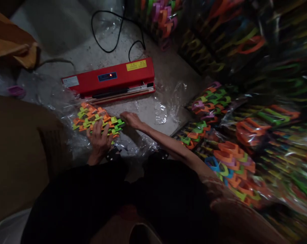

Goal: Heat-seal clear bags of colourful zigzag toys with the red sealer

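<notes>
A bundle of orange, yellow and green plastic pieces (84,122) in interlocking rows lies on the floor, with clear film around it. My left hand (100,138) rests on its near side, fingers stretched out and slightly apart over the pieces. Just off the bundle's right end is my right hand (131,120), its fingers curled together; whatever they pinch is hidden. Directly beyond both hands stands a red heat sealer (88,83) with a small lit orange lamp and a dark handle along its near side.
Clear plastic film (160,110) lies right of the sealer. A black cord (105,51) loops behind it. Wrapped stacks of colourful plastic pieces (231,156) crowd the right side. At left are a brown cardboard box (16,145) and an orange-brown wrapper (12,40).
</notes>
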Motion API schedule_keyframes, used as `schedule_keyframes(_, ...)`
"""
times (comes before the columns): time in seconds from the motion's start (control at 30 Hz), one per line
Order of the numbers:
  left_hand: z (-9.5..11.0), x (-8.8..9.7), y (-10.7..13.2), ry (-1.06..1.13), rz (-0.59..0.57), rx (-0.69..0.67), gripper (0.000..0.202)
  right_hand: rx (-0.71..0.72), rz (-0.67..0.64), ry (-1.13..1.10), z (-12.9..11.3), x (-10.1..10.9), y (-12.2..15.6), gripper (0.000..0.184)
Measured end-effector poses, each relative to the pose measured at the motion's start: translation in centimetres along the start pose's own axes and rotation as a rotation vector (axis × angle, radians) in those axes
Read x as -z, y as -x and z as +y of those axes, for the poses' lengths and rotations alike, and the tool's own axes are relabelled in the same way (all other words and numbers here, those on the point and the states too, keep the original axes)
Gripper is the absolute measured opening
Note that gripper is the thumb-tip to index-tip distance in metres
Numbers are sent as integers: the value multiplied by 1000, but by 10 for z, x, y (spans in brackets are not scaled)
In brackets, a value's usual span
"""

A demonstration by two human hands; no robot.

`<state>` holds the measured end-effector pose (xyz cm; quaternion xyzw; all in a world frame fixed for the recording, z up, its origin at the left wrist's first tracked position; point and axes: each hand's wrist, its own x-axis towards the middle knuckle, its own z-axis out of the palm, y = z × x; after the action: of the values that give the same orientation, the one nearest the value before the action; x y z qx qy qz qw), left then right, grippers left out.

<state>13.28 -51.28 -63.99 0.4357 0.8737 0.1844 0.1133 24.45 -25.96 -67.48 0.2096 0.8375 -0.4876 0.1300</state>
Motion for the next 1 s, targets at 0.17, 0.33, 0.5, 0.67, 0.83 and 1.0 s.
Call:
schedule_keyframes(0.17,-18,11,15,-85,211,151,48,64,-120,-236,-10,21,-47,45)
schedule_keyframes(0.33,-23,15,3,48,219,111,21,109,-159,-147,-23,24,-65,17)
schedule_keyframes(0.5,-23,18,-7,165,309,107,20,84,-177,-278,-32,34,-69,29)
schedule_keyframes(0.67,-23,6,-6,68,352,76,32,107,-65,-49,-48,23,-59,24)
schedule_keyframes(0.83,-6,-16,-8,-67,207,-110,62,38,115,-90,-39,9,-41,23)
schedule_keyframes(1.0,14,-33,-9,-99,-53,-213,63,-66,106,-489,-16,8,-43,11)
